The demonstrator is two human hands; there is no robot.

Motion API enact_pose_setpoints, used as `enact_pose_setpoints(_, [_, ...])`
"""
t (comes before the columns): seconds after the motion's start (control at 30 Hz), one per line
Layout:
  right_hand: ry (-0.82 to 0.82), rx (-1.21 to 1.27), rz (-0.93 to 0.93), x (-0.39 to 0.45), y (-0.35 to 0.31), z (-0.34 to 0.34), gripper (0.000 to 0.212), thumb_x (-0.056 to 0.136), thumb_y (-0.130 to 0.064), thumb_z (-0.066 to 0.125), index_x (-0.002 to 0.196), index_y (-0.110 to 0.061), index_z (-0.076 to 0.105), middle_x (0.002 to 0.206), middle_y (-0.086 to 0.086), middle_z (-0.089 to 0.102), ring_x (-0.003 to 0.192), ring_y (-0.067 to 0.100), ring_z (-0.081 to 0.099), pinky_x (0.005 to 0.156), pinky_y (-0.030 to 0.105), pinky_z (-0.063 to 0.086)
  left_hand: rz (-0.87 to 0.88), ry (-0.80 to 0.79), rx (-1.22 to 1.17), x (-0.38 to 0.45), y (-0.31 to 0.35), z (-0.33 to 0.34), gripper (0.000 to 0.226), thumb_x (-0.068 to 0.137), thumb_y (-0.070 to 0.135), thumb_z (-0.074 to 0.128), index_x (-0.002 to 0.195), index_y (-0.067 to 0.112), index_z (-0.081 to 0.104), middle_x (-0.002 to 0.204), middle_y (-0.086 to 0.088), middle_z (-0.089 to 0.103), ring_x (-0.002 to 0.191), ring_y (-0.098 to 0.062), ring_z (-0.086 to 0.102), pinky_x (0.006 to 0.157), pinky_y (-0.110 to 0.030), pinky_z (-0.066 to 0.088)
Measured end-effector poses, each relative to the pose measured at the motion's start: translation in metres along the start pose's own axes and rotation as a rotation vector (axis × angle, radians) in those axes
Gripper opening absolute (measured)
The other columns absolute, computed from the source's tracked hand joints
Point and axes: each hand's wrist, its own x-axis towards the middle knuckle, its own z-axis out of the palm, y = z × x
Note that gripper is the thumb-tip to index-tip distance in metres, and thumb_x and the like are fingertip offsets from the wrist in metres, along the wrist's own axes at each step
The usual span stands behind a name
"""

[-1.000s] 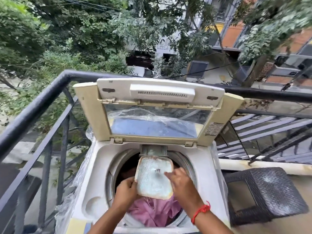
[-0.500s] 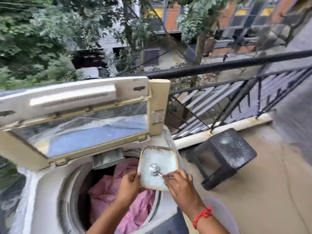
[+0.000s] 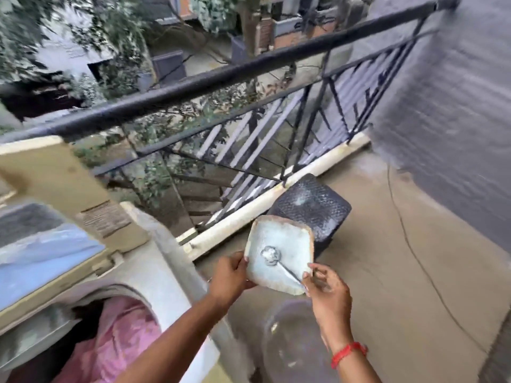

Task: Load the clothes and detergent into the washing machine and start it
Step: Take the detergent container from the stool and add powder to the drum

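- On a balcony, a person's left hand (image 3: 231,275) grips the left edge of a pale square dish (image 3: 287,244), thumb on the top face and fingers curled beneath, holding it over the floor to the right of the washing machine (image 3: 166,275).
- The right hand (image 3: 329,294) pinches the handle of a metal spoon (image 3: 279,261) between thumb and forefinger at the dish's 4 o'clock corner; the other fingers are loosely curled.
- The spoon's bowl lies near the middle of the dish and carries a small heap of white powder, presumably the detergent (image 3: 269,254).
- A red thread band (image 3: 348,353) circles the right wrist.
- The washing machine fills the frame's 8 o'clock quarter, its lid (image 3: 72,189) raised and its drum open; pink clothes (image 3: 116,344) lie bunched inside the opening.
- From the dish, the drum opening sits at about 8 o'clock, well apart from it.
- A dark woven stool (image 3: 318,205) stands on the floor just beyond the dish at 1 o'clock, near the foot of the black metal railing (image 3: 221,76).
- A translucent round tub (image 3: 293,344) rests on the floor below the right hand, at 6 o'clock from the dish; motion blur hides its contents.
- A thin cable (image 3: 409,239) trails across the concrete floor at the frame's 3 o'clock side.
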Motion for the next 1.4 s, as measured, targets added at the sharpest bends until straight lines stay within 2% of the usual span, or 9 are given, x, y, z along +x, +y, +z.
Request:
enact_pose_setpoints(0.3, [0.266, 0.186, 0.261, 0.132, 0.079, -0.022, 0.025, 0.079, -0.001, 0.074, 0.084, -0.011, 0.051, 0.076, 0.005, 0.066, 0.066, 0.019, 0.058, 0.059, 0.034, 0.049, -0.238, -0.158, 0.144, 0.173, -0.025, 0.100, 0.025, 0.094, 0.015, 0.060, 0.105, -0.006, 0.068, 0.089, -0.019, 0.069, 0.062, -0.018, 0.067, 0.059, -0.029, 0.060])
enact_pose_setpoints(0.43, [0.329, 0.237, 0.379, 0.191, 0.141, 0.000, 0.023, 0.079, -0.002, 0.075, 0.080, -0.013, 0.055, 0.075, 0.006, 0.063, 0.066, 0.019, 0.057, 0.057, 0.030, 0.049, -0.200, -0.048, 0.227, 0.244, -0.064, 0.131, 0.015, 0.085, 0.020, 0.070, 0.076, 0.010, 0.075, 0.084, -0.015, 0.073, 0.070, -0.026, 0.069, 0.069, -0.043, 0.061])
enact_pose_setpoints(0.57, [0.411, 0.238, 0.393, 0.251, 0.195, 0.021, 0.020, 0.076, -0.002, 0.077, 0.075, -0.011, 0.060, 0.071, 0.005, 0.066, 0.066, 0.018, 0.061, 0.067, 0.035, 0.053, -0.131, 0.030, 0.336, 0.332, -0.126, 0.154, 0.029, 0.063, 0.051, 0.065, 0.053, 0.024, 0.069, 0.060, -0.004, 0.069, 0.073, -0.026, 0.071, 0.072, -0.046, 0.060])
enact_pose_setpoints(0.73, [0.452, 0.247, 0.345, 0.317, 0.237, 0.036, 0.014, 0.078, 0.004, 0.074, 0.086, 0.003, 0.062, 0.076, 0.009, 0.063, 0.046, -0.004, 0.056, 0.051, 0.008, 0.046, -0.104, 0.098, 0.378, 0.390, -0.144, 0.186, 0.040, 0.069, 0.047, 0.065, 0.042, 0.018, 0.061, 0.052, -0.008, 0.062, 0.073, -0.033, 0.071, 0.073, -0.045, 0.060])
enact_pose_setpoints(0.9, [0.479, 0.245, 0.342, 0.360, 0.273, 0.046, 0.012, 0.078, 0.000, 0.075, 0.084, -0.003, 0.064, 0.082, 0.014, 0.067, 0.060, 0.011, 0.058, 0.056, 0.014, 0.051, -0.065, 0.123, 0.489, 0.413, -0.138, 0.212, 0.030, 0.087, 0.035, 0.065, 0.081, 0.007, 0.074, 0.094, -0.020, 0.072, 0.093, -0.032, 0.067, 0.080, -0.038, 0.055])
enact_pose_setpoints(1.1, [0.483, 0.208, 0.303, 0.375, 0.285, 0.051, 0.022, 0.078, -0.003, 0.076, 0.071, -0.018, 0.061, 0.077, 0.006, 0.068, 0.067, 0.013, 0.064, 0.074, 0.029, 0.055, -0.055, 0.077, 0.484, 0.440, -0.143, 0.223, 0.024, 0.093, 0.020, 0.058, 0.112, 0.013, 0.072, 0.099, -0.007, 0.072, 0.089, -0.024, 0.069, 0.081, -0.029, 0.054])
enact_pose_setpoints(1.2, [0.460, 0.174, 0.292, 0.377, 0.283, 0.053, 0.013, 0.081, -0.012, 0.074, 0.074, -0.019, 0.066, 0.077, 0.004, 0.071, 0.071, 0.015, 0.068, 0.079, 0.038, 0.059, 0.008, 0.050, 0.568, 0.436, -0.144, 0.223, 0.019, 0.094, 0.019, 0.057, 0.106, 0.015, 0.072, 0.090, -0.003, 0.070, 0.082, -0.022, 0.064, 0.074, -0.024, 0.047])
enact_pose_setpoints(1.27, [0.485, 0.131, 0.281, 0.376, 0.279, 0.051, 0.014, 0.089, -0.024, 0.064, 0.081, -0.015, 0.071, 0.080, 0.007, 0.074, 0.072, 0.020, 0.069, 0.079, 0.042, 0.059, 0.044, 0.046, 0.615, 0.426, -0.142, 0.224, 0.023, 0.097, 0.018, 0.049, 0.105, 0.011, 0.069, 0.087, -0.007, 0.065, 0.082, -0.025, 0.061, 0.071, -0.024, 0.041])
enact_pose_setpoints(1.4, [0.500, 0.027, 0.247, 0.347, 0.243, 0.037, 0.039, 0.103, -0.028, 0.039, 0.110, -0.006, 0.069, 0.105, 0.010, 0.072, 0.094, 0.023, 0.067, 0.089, 0.030, 0.049, 0.100, 0.030, 0.711, 0.379, -0.129, 0.212, 0.042, 0.103, 0.021, 0.033, 0.144, 0.017, 0.042, 0.111, -0.014, 0.064, 0.092, -0.028, 0.062, 0.089, -0.034, 0.050])
